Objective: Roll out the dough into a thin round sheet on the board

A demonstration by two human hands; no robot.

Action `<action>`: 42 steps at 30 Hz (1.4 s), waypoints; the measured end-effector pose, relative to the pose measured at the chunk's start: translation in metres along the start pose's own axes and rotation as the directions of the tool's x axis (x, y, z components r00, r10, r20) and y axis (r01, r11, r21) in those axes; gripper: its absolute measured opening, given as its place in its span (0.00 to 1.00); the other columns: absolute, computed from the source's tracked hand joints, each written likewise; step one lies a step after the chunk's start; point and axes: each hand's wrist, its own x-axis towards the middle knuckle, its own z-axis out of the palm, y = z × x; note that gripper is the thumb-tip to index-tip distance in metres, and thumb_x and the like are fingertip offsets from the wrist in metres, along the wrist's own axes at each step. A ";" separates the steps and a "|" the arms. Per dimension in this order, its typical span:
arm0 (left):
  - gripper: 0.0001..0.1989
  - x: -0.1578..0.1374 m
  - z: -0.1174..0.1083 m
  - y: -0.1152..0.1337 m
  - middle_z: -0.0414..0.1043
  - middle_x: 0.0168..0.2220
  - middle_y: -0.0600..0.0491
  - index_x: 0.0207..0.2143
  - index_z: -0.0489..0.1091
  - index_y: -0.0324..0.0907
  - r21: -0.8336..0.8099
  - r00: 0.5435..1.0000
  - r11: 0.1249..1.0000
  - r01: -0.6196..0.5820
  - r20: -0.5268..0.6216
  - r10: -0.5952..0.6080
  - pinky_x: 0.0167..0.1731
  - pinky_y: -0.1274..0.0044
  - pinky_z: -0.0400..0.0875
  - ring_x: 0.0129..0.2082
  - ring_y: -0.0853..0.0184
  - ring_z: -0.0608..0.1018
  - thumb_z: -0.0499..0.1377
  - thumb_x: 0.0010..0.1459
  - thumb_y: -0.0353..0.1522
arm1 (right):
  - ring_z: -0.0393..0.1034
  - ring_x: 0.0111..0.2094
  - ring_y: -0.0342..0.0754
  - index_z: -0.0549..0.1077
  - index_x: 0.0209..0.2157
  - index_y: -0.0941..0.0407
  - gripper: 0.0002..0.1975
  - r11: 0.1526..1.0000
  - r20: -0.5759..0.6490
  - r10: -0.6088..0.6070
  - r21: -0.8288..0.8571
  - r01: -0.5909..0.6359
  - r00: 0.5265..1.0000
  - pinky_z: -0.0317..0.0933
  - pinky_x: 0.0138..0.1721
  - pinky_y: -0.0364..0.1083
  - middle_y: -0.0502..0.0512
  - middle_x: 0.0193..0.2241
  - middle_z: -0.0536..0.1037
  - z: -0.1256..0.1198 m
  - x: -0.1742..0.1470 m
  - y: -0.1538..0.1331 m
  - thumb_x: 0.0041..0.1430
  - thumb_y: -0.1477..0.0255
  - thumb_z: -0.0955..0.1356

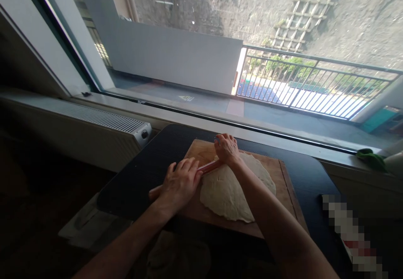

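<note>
On the wooden board [285, 186] lies a sheet of pale dough [231, 193], rolled flat into an uneven oval with a ragged near edge and a few shallow dents on its surface. No brand, label or writing on it, on the board or on the pin can be read. Across the dough's far left edge lies a reddish rolling pin [209, 167], running slantwise from the near left to the far right. The left hand [179, 184] lies flat over the pin's near end, fingers together and stretched along it, palm pressing down, just left of the dough. The right hand [227, 149] rests on the pin's far end, fingers curled down over it, at the dough's far edge; the right forearm crosses over the sheet itself. Only a short stretch of the pin shows between the two hands.

The board sits on a dark table [141, 174] with a rounded corner, pushed close to the window sill [189, 115]. A white radiator [103, 121] stands to the left below the sill. On the sill at the far right lies a green cloth [371, 158]. Beyond the glass runs a balcony railing [315, 86]; a small sign on the balcony floor is too small to read.
</note>
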 end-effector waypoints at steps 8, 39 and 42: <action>0.25 -0.029 0.000 0.020 0.55 0.61 0.45 0.60 0.55 0.39 -0.047 0.993 0.992 -0.117 0.013 0.118 0.58 0.60 0.50 0.61 0.58 0.58 0.44 0.61 0.35 | 0.45 0.60 0.51 0.67 0.51 0.51 0.19 0.980 0.080 -0.201 0.009 0.201 0.976 0.41 0.57 0.52 0.53 0.50 0.69 -0.012 -0.044 0.015 0.65 0.60 0.55; 0.25 -0.006 0.001 0.005 0.56 0.61 0.47 0.59 0.56 0.41 0.007 0.995 1.000 -0.025 0.093 0.025 0.56 0.58 0.51 0.61 0.55 0.56 0.47 0.61 0.38 | 0.42 0.61 0.56 0.67 0.50 0.52 0.24 1.000 0.151 -0.005 0.015 0.003 0.989 0.36 0.58 0.58 0.58 0.53 0.65 0.019 0.015 -0.004 0.62 0.55 0.54; 0.21 -0.002 0.000 -0.001 0.65 0.54 0.45 0.52 0.64 0.41 0.011 0.996 1.000 -0.007 0.090 0.006 0.54 0.61 0.55 0.56 0.55 0.64 0.48 0.61 0.40 | 0.52 0.56 0.56 0.70 0.46 0.54 0.22 0.971 0.207 0.063 0.212 -0.107 0.976 0.43 0.55 0.58 0.59 0.50 0.68 0.025 0.043 -0.006 0.61 0.57 0.56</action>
